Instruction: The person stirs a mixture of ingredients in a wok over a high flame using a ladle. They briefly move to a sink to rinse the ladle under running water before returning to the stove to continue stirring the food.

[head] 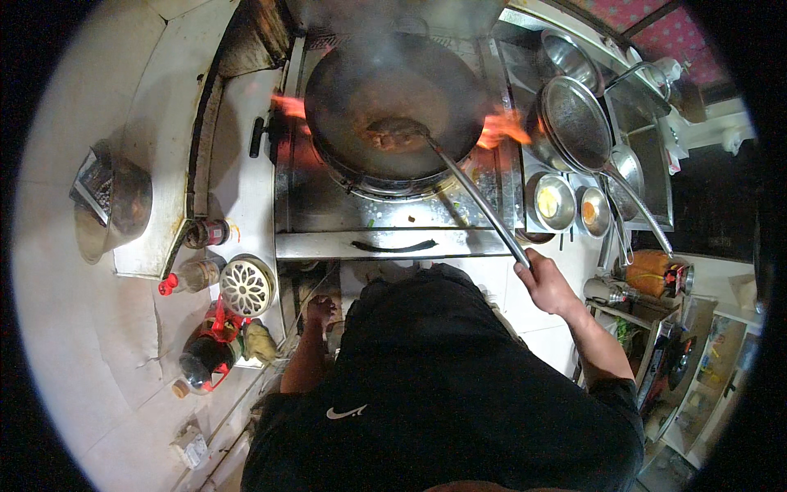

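My right hand (544,283) is closed round the end of a long-handled metal ladle (476,200), whose dark bowl rests in a large wok (344,92). Brownish food (393,138) lies at the ladle's bowl, and smoke or steam hangs over the wok. Orange flames (501,128) lick out on both sides of the wok, which sits on a metal burner ring (399,187). My left hand (321,309) hangs low beside my body, below the stove's front edge, with its fingers curled; it is dim, and nothing can be made out in it.
Right of the stove are stacked wire strainers (577,123), a metal bowl (572,61) and two small bowls, one holding yellow contents (546,200), the other orange (589,212). On the left stand a jar (208,234), bottles (203,273), a patterned round metal lid (246,286) and a cloth (259,342).
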`<state>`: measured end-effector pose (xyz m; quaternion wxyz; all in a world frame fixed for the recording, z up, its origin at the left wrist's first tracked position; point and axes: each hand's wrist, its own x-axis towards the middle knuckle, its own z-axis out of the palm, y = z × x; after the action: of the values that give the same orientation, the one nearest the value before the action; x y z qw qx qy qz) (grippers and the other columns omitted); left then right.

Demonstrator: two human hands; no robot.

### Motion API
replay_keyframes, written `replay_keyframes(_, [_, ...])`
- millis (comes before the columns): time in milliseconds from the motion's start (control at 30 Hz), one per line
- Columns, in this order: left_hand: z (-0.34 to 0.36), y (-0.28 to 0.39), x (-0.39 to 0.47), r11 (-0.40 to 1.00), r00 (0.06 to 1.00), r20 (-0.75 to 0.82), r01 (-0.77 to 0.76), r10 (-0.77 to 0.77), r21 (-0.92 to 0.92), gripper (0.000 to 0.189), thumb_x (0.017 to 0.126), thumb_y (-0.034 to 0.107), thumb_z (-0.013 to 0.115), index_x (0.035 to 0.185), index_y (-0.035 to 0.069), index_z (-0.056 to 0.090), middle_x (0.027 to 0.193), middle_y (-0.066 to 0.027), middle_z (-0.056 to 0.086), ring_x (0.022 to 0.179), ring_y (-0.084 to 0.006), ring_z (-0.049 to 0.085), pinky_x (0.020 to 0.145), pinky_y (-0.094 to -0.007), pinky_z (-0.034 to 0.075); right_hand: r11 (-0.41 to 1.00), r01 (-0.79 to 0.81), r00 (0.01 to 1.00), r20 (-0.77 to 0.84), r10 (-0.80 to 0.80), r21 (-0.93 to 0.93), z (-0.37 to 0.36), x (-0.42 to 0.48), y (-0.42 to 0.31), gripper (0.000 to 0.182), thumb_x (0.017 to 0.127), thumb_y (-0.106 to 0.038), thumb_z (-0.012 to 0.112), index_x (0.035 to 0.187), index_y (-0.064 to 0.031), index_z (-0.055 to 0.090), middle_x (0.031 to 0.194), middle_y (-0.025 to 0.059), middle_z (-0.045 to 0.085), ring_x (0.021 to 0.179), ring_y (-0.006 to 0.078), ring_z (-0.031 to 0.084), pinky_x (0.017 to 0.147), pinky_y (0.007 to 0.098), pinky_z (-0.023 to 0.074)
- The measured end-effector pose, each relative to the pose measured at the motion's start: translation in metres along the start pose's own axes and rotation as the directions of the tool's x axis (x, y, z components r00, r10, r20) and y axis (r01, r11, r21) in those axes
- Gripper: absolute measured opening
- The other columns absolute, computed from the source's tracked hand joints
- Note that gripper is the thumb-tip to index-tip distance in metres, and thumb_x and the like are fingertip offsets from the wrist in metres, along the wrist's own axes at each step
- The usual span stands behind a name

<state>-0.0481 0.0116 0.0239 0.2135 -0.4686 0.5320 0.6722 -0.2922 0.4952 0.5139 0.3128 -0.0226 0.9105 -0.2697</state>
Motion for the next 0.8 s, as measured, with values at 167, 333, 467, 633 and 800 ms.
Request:
replay_keyframes(167, [0.013,0.025,-0.019,0.957,0.987,0.052,-0.159,0.15,0.244,0.007,0.097,0.017,0.054,0.099,0.01,0.055,0.088,-0.0085,0.061,0.073,-0.0202,0.058,0.059,-0.0361,0.048,0.953,0.044,0.995,-0.077,-0.07,-0.301,-0.009,0.011,0.006,0.028,0.099,-0.025,0.056,0.107,0.0009,0.051,0.075,0.0273,0.064,0.077,0.0474,0.064,0.068,0.0557,0.0486])
replay_keyframes(333, [0.009,0.006,-0.001,0.984,0.997,0.069,0.046,-0.034,-0.172,0.01,0.097,0.021,0.053,0.099,0.011,0.055,0.088,-0.0081,0.06,0.073,-0.0207,0.057,0.058,-0.0372,0.046,0.846,0.059,0.982,-0.122,-0.146,-0.531,-0.029,0.02,0.013,0.024,0.098,-0.023,0.057,0.105,-0.0012,0.05,0.072,0.0257,0.065,0.069,0.0467,0.064,0.063,0.0558,0.0501])
replay_keyframes(467, [0.002,-0.006,0.005,0.956,0.994,0.094,0.082,-0.057,-0.281,0.013,0.097,0.024,0.052,0.098,0.011,0.055,0.087,-0.0077,0.058,0.072,-0.0212,0.055,0.057,-0.0381,0.044,0.787,0.067,0.983,-0.096,-0.159,-0.613,-0.037,0.028,0.012,0.025,0.098,-0.024,0.056,0.101,0.0006,0.05,0.069,0.024,0.065,0.065,0.0436,0.066,0.059,0.0528,0.0524])
replay_keyframes(633, [-0.001,-0.018,0.007,0.927,0.99,0.122,0.116,-0.077,-0.356,0.017,0.097,0.028,0.051,0.097,0.011,0.055,0.087,-0.0073,0.057,0.072,-0.0217,0.053,0.057,-0.0393,0.042,0.763,0.136,0.98,-0.029,-0.198,-0.632,-0.041,0.032,0.011,0.026,0.099,-0.023,0.056,0.1,0.0025,0.05,0.069,0.0244,0.065,0.065,0.043,0.067,0.059,0.0513,0.0537])
replay_keyframes(800, [0.0,-0.022,0.015,0.891,0.983,0.166,0.145,-0.08,-0.43,0.02,0.097,0.032,0.049,0.097,0.012,0.055,0.087,-0.0069,0.055,0.071,-0.0223,0.051,0.056,-0.0405,0.04,0.765,0.207,0.977,0.092,-0.191,-0.61,-0.059,0.038,-0.002,0.028,0.098,-0.018,0.057,0.104,0.0074,0.048,0.074,0.0279,0.065,0.072,0.0461,0.066,0.065,0.052,0.0536])
